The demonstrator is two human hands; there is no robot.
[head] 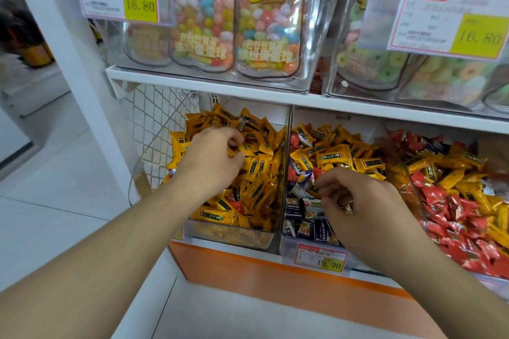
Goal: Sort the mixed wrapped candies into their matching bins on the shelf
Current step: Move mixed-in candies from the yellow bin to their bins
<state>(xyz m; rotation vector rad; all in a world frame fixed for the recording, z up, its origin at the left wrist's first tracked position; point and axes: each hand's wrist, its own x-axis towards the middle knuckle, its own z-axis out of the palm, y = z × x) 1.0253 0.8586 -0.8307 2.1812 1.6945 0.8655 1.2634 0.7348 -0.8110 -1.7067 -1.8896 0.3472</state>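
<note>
At about nine o'clock of the lower shelf stands the clear plastic left bin, heaped almost wholly with yellow foil-wrapped candies. The left hand lies over that heap with its fingers curled down among the wrappers; whether it grips one or is letting go I cannot tell, as the fingertips are buried. One red-wrapped candy lies near the bin's front, at six o'clock from the hand, and could easily be covered if more yellow ones are dropped on top.

Next, past the clear divider, is the middle clear bin holding the mixed lot: yellow ones toward twelve o'clock, dark blue-and-white wrapped candies toward six. The right hand is curled over these, pinching at small wrappers, seemingly with something held in the fingers. The pile sits high at the rim, so raking could likely spill pieces over the front by the red-bordered price tag.

At three o'clock, the right clear bin mixes red and yellow; slippery wrappers may slide back across.
</note>
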